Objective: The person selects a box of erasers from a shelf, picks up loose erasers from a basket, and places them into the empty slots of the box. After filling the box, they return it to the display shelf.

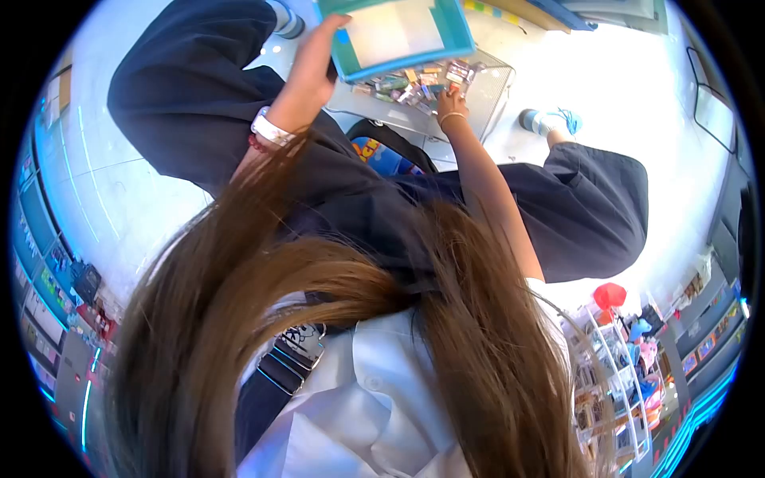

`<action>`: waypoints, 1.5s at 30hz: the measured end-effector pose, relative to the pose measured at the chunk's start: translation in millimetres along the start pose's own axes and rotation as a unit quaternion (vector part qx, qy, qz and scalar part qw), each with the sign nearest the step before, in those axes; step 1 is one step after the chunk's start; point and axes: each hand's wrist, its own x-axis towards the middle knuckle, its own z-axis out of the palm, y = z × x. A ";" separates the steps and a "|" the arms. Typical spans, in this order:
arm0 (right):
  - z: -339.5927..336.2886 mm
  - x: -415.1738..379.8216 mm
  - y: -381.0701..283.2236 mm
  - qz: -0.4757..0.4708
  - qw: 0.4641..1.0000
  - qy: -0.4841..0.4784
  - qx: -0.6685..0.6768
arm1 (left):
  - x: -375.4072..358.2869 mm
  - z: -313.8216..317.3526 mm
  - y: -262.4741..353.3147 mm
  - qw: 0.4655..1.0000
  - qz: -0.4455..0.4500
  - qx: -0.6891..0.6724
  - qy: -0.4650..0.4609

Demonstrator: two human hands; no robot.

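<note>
Your left fingers [334, 26] clamp the probably light, stiff box [456, 30] by its left wall; I cannot tell your right fingers' [453, 97] grip.

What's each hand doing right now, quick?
Left hand: closed on the side of a turquoise bin.
Right hand: fingers at a small packet over jumbled small items; whether they grip it can't be told.

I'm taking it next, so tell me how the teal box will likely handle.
The teal box looks stiff: its rim shows no sag. It is probably light for its size, since the left hand alone holds it by one side. Being open, it could spill loose contents if tipped.
</note>
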 end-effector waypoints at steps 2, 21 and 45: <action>14.4 4.3 1.2 -0.016 0.997 -0.038 -0.063 | -5.9 -3.1 -1.5 0.999 -0.020 0.015 -0.031; -245.8 -55.5 25.6 0.090 0.700 0.338 0.623 | -11.7 14.9 -26.8 0.980 0.014 0.188 -0.056; -228.8 -106.9 -101.0 -0.020 0.861 0.156 0.484 | -16.8 17.5 -61.5 0.970 -0.050 0.188 -0.145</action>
